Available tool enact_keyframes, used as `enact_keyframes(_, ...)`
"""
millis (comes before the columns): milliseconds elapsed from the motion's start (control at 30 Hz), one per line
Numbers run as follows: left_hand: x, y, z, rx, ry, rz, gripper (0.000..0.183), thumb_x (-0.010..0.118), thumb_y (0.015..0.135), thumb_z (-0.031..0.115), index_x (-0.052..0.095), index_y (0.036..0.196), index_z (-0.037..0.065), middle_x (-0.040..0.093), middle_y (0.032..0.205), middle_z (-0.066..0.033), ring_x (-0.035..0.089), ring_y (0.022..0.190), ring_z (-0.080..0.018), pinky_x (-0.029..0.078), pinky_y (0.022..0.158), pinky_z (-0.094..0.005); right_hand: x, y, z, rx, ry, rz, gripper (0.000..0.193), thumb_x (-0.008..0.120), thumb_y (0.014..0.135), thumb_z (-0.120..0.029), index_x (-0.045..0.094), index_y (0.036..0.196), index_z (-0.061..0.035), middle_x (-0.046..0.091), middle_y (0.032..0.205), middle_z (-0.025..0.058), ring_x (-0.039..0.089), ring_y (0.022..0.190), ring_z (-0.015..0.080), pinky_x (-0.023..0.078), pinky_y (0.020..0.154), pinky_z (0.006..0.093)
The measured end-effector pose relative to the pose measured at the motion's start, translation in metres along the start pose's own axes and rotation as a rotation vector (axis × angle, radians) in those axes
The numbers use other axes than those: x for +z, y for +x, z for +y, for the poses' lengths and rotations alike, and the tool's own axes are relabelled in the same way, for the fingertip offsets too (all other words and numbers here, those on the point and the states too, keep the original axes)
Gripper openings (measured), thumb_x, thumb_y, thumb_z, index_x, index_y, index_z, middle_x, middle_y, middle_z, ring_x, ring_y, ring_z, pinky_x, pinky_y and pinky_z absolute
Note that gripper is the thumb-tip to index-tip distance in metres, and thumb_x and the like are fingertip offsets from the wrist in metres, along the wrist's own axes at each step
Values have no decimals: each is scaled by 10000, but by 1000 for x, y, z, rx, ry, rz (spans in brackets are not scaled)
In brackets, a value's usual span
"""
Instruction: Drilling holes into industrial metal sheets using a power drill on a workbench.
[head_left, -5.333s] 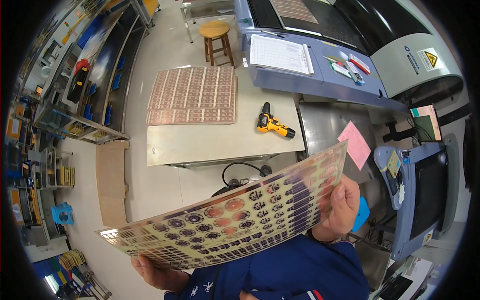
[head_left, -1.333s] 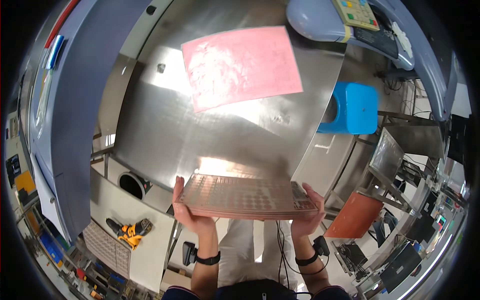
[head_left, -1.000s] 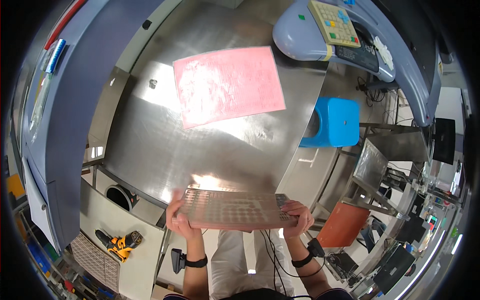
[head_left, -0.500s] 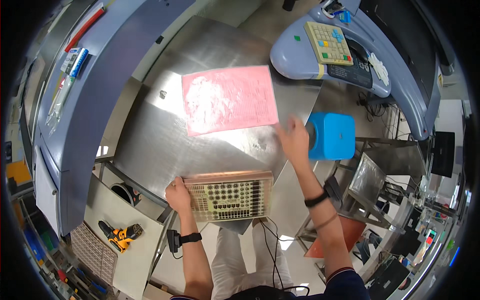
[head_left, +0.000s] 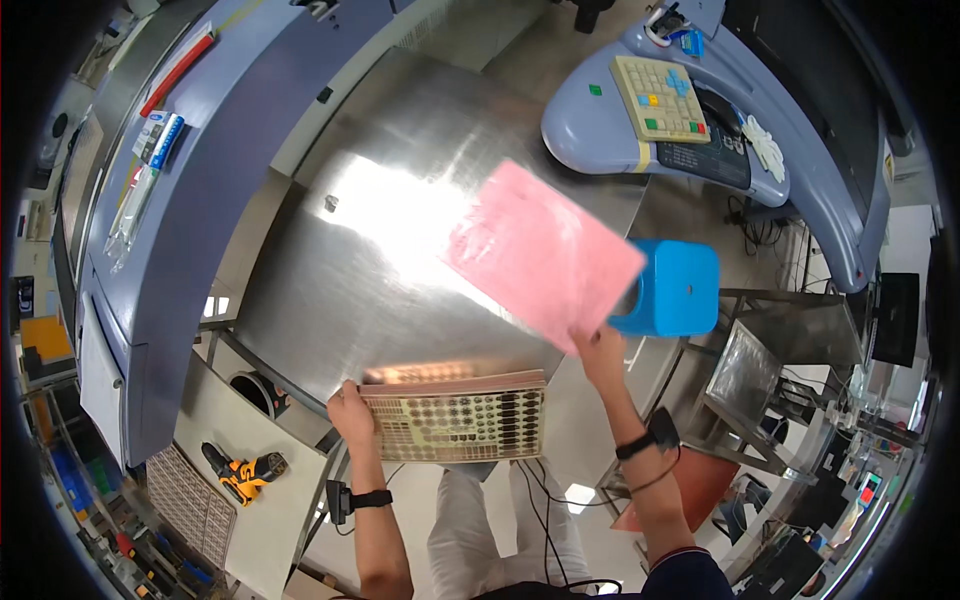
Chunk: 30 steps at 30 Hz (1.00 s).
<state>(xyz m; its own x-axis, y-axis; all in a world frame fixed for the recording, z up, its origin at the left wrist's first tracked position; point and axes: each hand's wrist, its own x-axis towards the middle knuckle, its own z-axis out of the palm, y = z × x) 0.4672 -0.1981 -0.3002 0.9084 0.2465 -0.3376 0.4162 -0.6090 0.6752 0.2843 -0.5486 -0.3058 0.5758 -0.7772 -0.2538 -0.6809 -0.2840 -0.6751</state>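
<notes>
My right hand (head_left: 600, 355) pinches the near corner of a pink sheet (head_left: 545, 255) in a clear glossy sleeve. The sheet is slanted over the right part of a bare metal tabletop (head_left: 300, 290). My left hand (head_left: 352, 412) grips the left edge of a stack of circuit board panels (head_left: 450, 420), its fingers closed around the side. Rows of dark round and oblong patterns cover the stack's pale face, and its far edge looks coppery. The stack tilts toward me at the table's near edge, in front of my legs.
A blue stool (head_left: 680, 290) stands right of the table. Beyond it, a console carries a beige keypad (head_left: 660, 98) and a white glove (head_left: 763, 147). At left, a yellow-and-black power drill (head_left: 243, 473) lies on a side bench. A blue-grey machine housing (head_left: 215, 200) borders the table's left.
My right hand has taken hold of the pink sheet's near corner and moved down. The sheet has turned and slid rightward. My left hand keeps its grip on the stack.
</notes>
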Motion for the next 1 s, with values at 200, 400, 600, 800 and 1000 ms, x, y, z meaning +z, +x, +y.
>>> enact_keyframes(200, -17, -12, 35, -220, -201, -47, 347, 505, 853, 255, 488, 672, -41, 487, 555, -66, 444, 488, -200, 366, 531, -402, 8, -122, 25, 256, 159, -343, 300, 723, 795, -233, 641, 681, 31, 596, 540, 120, 550, 471, 163, 450, 483, 324)
enact_keyframes(400, -29, 0, 21, -400, -390, -123, 309, 508, 867, 289, 509, 764, -3, 487, 637, -51, 529, 577, -182, 393, 555, -390, 29, -182, 37, 125, 392, -548, 208, 676, 805, -129, 653, 947, 21, 676, 777, 136, 620, 674, 135, 496, 622, 298)
enact_keyframes(600, -21, 2, 27, -341, -309, -205, 317, 498, 873, 285, 491, 686, 30, 486, 601, -46, 520, 575, -182, 394, 555, -389, 38, -193, 56, 135, 508, -580, 219, 621, 824, -35, 621, 1034, 27, 684, 888, 120, 598, 748, 108, 509, 693, 293)
enact_keyframes(800, 11, 9, 42, -90, 251, -253, 446, 497, 823, 347, 580, 680, -67, 598, 636, -173, 593, 664, -299, 436, 663, -436, 9, -185, 58, 408, 850, -532, 557, 338, 1011, -452, 466, 1300, 6, 579, 1183, 90, 561, 1017, 133, 482, 844, 322)
enact_keyframes(1000, 23, 5, 73, 184, 419, -288, 473, 489, 795, 372, 643, 730, -71, 631, 725, -254, 608, 732, -383, 446, 719, -430, 28, -194, 40, 321, 850, -412, 413, 453, 995, -317, 513, 1213, 29, 617, 1039, 68, 575, 900, 109, 477, 810, 280)
